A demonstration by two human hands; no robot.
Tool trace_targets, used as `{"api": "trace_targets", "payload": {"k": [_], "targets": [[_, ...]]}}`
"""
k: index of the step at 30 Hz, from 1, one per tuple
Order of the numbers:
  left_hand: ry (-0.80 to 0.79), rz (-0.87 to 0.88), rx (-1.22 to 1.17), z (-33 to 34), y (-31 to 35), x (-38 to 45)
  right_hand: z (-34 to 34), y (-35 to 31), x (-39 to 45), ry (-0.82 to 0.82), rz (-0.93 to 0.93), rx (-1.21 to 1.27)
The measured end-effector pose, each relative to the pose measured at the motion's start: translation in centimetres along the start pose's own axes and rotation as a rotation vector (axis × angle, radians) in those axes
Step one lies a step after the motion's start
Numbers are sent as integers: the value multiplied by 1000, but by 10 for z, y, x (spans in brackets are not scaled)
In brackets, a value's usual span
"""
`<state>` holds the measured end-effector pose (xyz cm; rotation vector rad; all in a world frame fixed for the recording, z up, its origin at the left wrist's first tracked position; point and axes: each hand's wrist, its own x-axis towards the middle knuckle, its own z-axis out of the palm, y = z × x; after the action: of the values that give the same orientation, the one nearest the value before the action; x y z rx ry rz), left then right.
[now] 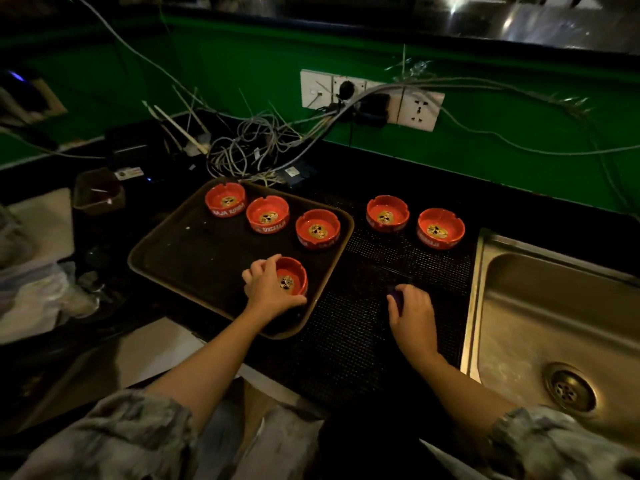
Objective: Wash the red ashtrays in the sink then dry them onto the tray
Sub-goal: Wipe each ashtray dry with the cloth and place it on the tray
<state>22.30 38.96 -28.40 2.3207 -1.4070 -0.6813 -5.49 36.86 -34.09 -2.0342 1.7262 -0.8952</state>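
The left hand grips a round red ashtray on the brown rectangular tray; lifting level avoids spills. The right hand seems curled around a small purple object.

Glossy, smooth red ashtrays are seen on a matt brown tray. A textured black mat lies beside a brushed metal sink.

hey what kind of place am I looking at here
Probably the service counter behind a bar or café. Six matching branded red ashtrays sit out, four on a brown serving tray, beside a stainless steel sink, and the left hand grips one ashtray.
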Motion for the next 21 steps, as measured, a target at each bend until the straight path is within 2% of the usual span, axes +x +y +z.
{"api": "trace_targets", "payload": {"k": [6,9,13,16,18,21], "targets": [[1,-23,54,1,-2,4,-2,12,-7,-111,-115,-168],[0,22,101,2,5,9,-8,23,-15,-132,-192,-273],[74,245,109,13,37,21,-9,31,-12,-144,-201,-136],[148,440,1,29,70,32,-12,27,8,-90,-132,-23],[97,534,-86,41,92,40,-14,27,27,-49,-68,-5],[-47,591,-95,61,118,58,-12,35,51,-33,44,-45]]}}
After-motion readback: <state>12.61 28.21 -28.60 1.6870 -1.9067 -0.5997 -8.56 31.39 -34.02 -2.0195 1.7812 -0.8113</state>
